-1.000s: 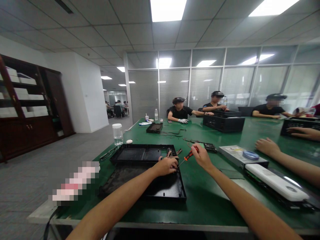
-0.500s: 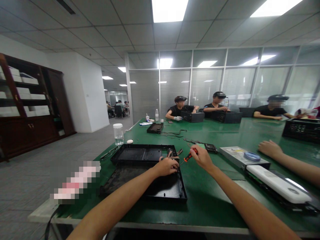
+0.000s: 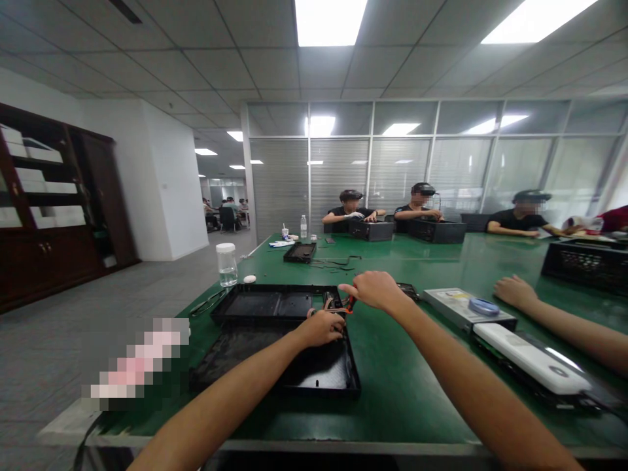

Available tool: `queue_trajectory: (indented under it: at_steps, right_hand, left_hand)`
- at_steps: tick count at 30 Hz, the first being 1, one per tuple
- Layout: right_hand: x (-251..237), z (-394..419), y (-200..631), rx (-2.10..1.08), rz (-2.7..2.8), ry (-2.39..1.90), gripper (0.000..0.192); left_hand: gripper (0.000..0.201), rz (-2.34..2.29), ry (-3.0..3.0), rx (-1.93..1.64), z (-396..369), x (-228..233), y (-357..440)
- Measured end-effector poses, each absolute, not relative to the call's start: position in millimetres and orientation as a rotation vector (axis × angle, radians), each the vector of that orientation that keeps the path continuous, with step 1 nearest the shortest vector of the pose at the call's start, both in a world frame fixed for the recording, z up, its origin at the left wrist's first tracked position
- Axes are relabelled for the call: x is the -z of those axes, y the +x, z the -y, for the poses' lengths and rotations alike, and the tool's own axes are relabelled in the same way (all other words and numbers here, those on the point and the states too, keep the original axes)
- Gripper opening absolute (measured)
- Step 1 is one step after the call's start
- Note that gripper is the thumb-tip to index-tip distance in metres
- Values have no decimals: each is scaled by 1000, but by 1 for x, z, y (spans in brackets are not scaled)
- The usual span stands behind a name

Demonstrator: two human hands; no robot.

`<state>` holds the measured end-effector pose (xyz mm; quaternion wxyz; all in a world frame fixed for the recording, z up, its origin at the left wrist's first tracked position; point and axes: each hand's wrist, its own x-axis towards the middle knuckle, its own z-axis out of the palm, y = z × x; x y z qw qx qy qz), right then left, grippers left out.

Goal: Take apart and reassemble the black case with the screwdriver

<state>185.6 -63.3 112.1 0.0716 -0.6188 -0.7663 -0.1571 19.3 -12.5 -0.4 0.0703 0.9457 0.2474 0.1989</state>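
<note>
A black open computer case point(image 3: 353, 373) lies on the green table in front of me. My left hand point(image 3: 324, 328) is over its right inner edge, fingers curled together; what they pinch is hidden. A bundle of pinkish and dark wires point(image 3: 318, 313) is right beside those fingers. In my right hand point(image 3: 375, 289), wrapped from above, is a screwdriver point(image 3: 351, 303) with an orange-red and black handle. The screwdriver is upright, its tip hidden behind or near the left fingertips at the case's right side.
To the left stand a clear jar point(image 3: 227, 267) and a white lid point(image 3: 250, 279). A metal box point(image 3: 449, 307) with a blue tape roll point(image 3: 483, 307) and a long white device point(image 3: 532, 356) lie at right. Another person's hand point(image 3: 515, 291) rests beyond them. Across the table, several people work on black cases.
My right hand has moved left and turned the screwdriver from slanted to upright, close to my left hand. My left hand stays at the case. The view has shifted slightly.
</note>
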Motion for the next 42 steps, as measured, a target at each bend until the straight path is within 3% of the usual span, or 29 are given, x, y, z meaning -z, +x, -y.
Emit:
queue_trajectory:
  at_steps: [6, 25, 35, 39, 42]
  right_hand:
    - [-120, 50, 174, 243, 2393, -1822, 46]
    - [-117, 58, 174, 364, 2314, -1872, 56]
    - [-116, 56, 177, 313, 2439, -1721, 40]
    - [-114, 53, 176, 397, 2360, -1789, 54]
    - [-111, 45, 186, 294, 2354, -1690, 52]
  left_hand:
    - [19, -756, 2823, -619, 12, 1, 18]
    - [20, -781, 2839, -590, 12, 0, 19]
    - [20, -730, 2836, -629, 10, 2, 18]
    - [19, -750, 2861, -606, 11, 0, 17]
    - [19, -753, 2887, -590, 12, -1, 16]
